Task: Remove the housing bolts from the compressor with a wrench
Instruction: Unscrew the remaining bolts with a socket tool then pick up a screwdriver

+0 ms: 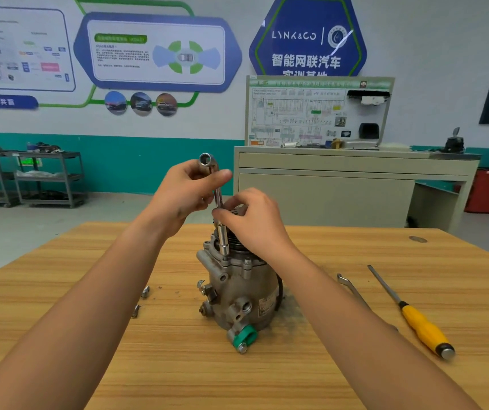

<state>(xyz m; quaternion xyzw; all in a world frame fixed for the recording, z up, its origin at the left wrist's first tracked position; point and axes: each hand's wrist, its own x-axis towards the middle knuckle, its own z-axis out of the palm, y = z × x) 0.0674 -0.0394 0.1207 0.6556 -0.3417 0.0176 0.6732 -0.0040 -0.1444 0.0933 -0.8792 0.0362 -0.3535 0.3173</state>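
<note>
Beneath both hands, in the head view, the compressor [237, 291] stands on end on the wooden table [89, 335]. The left hand [184, 190] grips the upper, bent end of the wrench [218, 199]. Just below it, the right hand [252, 220] pinches the shaft with thumb and fingertips. The two hands are close together on the one tool. The wrench's lower socket sits over a housing bolt [224, 257] on the flange directly under the right hand.

Nothing visible clamps the compressor, so a hard turn could probably spin or tip it. The shaft leans slightly, and if the socket is not square it may slip and round the bolt head. Two loose fasteners [145, 291] lie below the left forearm, possibly bolts already out, and an arm could knock them away. To the right of the right forearm lie a spanner [352, 291] and a yellow-handled screwdriver [423, 324], well apart from the work.

Far beyond the hands, a blue wall sign [294, 35] reads "LYNK&CO", with "智能网联汽车" beneath it. A sticker [266, 303] on the compressor body is too small to read.
</note>
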